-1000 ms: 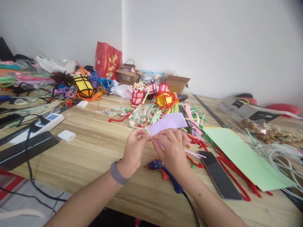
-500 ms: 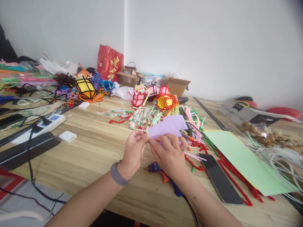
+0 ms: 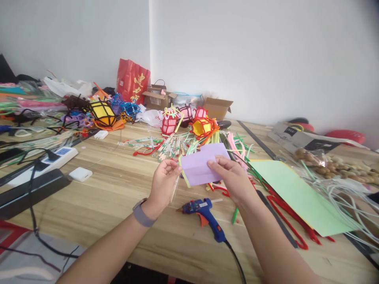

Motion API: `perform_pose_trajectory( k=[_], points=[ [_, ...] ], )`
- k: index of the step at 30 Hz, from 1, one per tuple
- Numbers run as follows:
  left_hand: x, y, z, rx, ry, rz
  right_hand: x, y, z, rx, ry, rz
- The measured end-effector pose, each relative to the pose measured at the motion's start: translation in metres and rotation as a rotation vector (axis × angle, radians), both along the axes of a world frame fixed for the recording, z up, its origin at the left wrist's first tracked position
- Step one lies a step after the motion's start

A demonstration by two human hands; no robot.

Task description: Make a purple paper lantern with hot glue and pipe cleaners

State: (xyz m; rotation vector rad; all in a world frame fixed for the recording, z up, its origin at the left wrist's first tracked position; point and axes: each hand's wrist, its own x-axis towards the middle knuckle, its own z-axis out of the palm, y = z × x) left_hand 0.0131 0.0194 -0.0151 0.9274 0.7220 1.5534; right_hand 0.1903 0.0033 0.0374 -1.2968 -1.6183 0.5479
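A folded sheet of purple paper [image 3: 195, 167] is held up above the table between my two hands. Along its left edge runs a yellow-green pipe cleaner [image 3: 185, 177]. My left hand [image 3: 166, 179] pinches that edge with thumb and fingers, and a thin pale stick [image 3: 175, 189] shows just below it. My right hand [image 3: 235, 175] grips the right part of the paper, thumb on the near face and fingers behind. On the table below the paper lies a blue hot glue gun [image 3: 204, 209], its nozzle pointing left.
Behind the paper are lantern-shaped pipe-cleaner pieces [image 3: 202, 127] and scattered wrapped sticks [image 3: 171, 146]. Green card [image 3: 299, 193], red pipe cleaners [image 3: 288, 219] and a partly hidden phone [image 3: 280, 221] lie right. A power strip [image 3: 63, 156] and white case [image 3: 80, 174] sit left.
My right hand has moved right from the paper's lower left edge to its right part. The paper now faces me more openly, and the glue gun is uncovered.
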Motion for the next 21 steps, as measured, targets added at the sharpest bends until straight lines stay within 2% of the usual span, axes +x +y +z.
perform_pose_trajectory(
  k=[2,4,6,8,12,14,17,21],
  points=[
    [-0.001,0.005,0.000,-0.082,-0.099,-0.034,0.000,-0.003,0.003,0.169,-0.093,-0.119],
    [-0.005,0.012,0.001,-0.212,-0.236,-0.053,0.001,-0.007,0.007,0.397,-0.181,-0.310],
    [-0.010,0.019,0.003,-0.322,-0.346,-0.068,-0.001,-0.011,0.009,0.477,-0.162,-0.421],
    [-0.013,0.024,0.008,-0.386,-0.412,-0.093,-0.007,-0.014,0.007,0.322,-0.059,-0.344],
    [-0.011,0.024,0.021,-0.383,-0.478,-0.156,-0.032,-0.013,-0.008,-0.352,0.318,0.161],
    [-0.005,0.020,0.026,-0.321,-0.482,-0.166,-0.045,-0.012,-0.017,-0.551,0.595,0.279],
    [0.004,0.016,0.028,-0.288,-0.496,-0.156,-0.056,-0.013,-0.026,-0.598,0.916,0.329],
    [0.011,0.015,0.025,-0.298,-0.525,-0.162,-0.060,-0.015,-0.031,-0.461,1.041,0.308]
  ],
)
